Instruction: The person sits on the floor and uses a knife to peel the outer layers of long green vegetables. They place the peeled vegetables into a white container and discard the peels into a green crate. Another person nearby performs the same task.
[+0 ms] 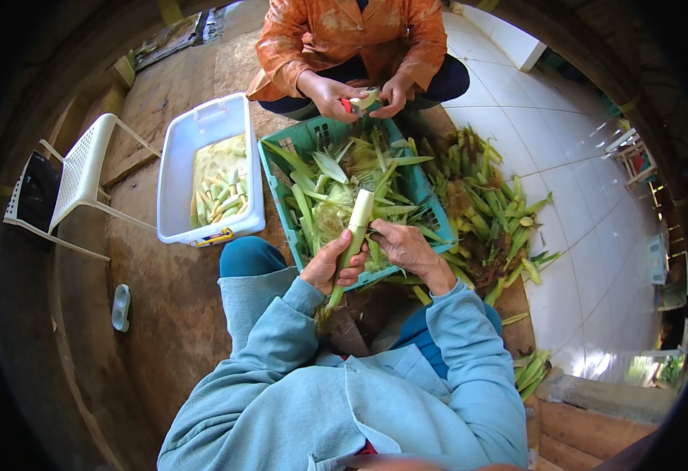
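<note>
My left hand [327,262] grips a pale green ear of young corn in its husk [360,212], held tilted with its bare-looking end pointing away from me. Curled in a pinch, my right hand [407,247] touches the ear's right side. A thin dark tool [371,231], perhaps a small blade, shows at its fingertips, and a dark line crosses the husk there. Beneath both hands stands a green plastic crate [273,197] heaped with stripped husks [330,168] and corn silk [335,209].
A white plastic tub [170,194] at left holds several peeled young corn ears [220,197]. More husks [485,206] are piled right of the crate. Opposite, a person in orange [353,35] holds an ear and a red-handled tool. A white chair [88,159] stands farther left.
</note>
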The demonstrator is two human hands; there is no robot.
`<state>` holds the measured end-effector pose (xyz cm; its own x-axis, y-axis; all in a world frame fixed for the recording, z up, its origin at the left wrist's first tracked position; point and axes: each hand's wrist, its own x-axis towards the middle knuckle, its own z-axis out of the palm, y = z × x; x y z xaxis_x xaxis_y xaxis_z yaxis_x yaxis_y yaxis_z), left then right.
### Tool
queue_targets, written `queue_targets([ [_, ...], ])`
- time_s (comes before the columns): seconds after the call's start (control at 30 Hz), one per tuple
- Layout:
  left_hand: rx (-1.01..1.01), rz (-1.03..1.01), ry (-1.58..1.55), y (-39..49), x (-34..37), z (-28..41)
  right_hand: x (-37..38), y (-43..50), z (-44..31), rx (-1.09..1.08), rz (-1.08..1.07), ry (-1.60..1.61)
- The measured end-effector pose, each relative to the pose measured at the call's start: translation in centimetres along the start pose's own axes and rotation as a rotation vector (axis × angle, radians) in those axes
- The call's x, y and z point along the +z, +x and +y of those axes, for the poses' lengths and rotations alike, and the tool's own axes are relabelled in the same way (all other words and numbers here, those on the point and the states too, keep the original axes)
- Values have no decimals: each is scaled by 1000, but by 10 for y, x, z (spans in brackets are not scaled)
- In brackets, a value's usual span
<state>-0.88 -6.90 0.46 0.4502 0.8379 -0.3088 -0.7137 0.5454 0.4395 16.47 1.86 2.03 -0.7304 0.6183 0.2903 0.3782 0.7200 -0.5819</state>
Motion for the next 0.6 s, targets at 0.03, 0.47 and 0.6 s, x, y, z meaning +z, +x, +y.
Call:
queue_targets([
  [0.03,17,39,63,0,2,0,1,-1,0,4,0,-12],
  [0.47,582,555,1367,18,-12,-19,15,-5,-4,116,-85,-119],
  [0.6,566,548,1227,19,-15,-19,18,-5,-2,116,-59,-82],
])
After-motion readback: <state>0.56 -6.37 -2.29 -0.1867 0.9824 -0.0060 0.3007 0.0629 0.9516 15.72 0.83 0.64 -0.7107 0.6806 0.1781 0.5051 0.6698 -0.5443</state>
